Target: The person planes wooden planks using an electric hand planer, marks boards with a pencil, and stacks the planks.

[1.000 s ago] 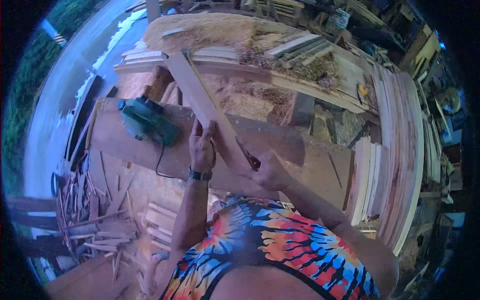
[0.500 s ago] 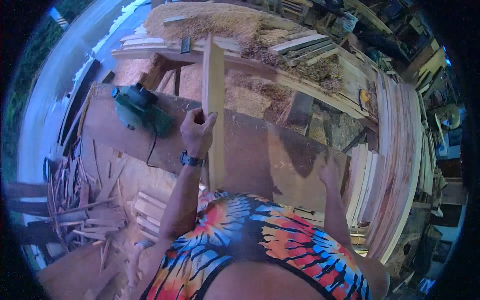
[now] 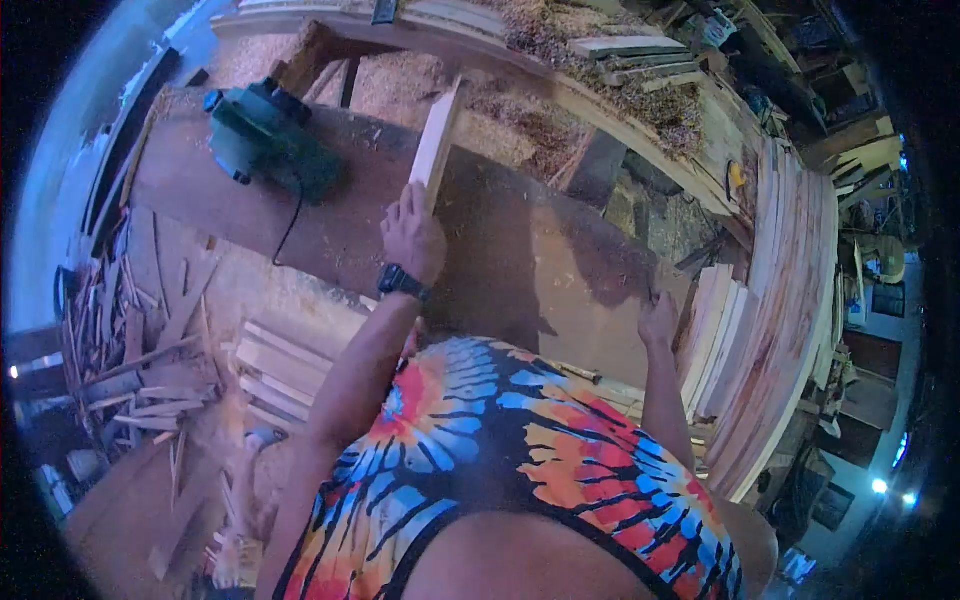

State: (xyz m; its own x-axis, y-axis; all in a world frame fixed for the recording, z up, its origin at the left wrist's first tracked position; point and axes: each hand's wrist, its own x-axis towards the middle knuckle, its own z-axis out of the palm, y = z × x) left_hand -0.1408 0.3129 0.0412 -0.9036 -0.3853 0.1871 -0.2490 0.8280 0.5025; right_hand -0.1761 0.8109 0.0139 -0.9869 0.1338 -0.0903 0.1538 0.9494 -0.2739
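Observation:
My left hand [image 3: 413, 240], with a dark watch on its wrist, is closed around a pale length of wood [image 3: 436, 140]. The wood tilts away from me over the brown workbench [image 3: 490, 260], its far end above the bench's back edge. By the right end of the bench is my right hand [image 3: 657, 322], its fingers curled together; whether anything is in them I cannot make out. Left of my left hand, a green electric hand planer [image 3: 265, 140] lies on the bench with its cord [image 3: 287, 235] hanging over the front.
Long boards [image 3: 785, 320] are stacked at the right, with shorter pieces [image 3: 712, 335] beside my right hand. Scrap wood [image 3: 135, 360] and several cut strips [image 3: 285, 370] lie at lower left. Wood shavings [image 3: 400, 90] cover the ground behind the bench. A yellow-handled tool [image 3: 736, 176] rests at back right.
The wood in my left hand has gone from nearly upright to tilted away and to the right. My view has dipped toward the bench. My right hand stays by the bench's right end.

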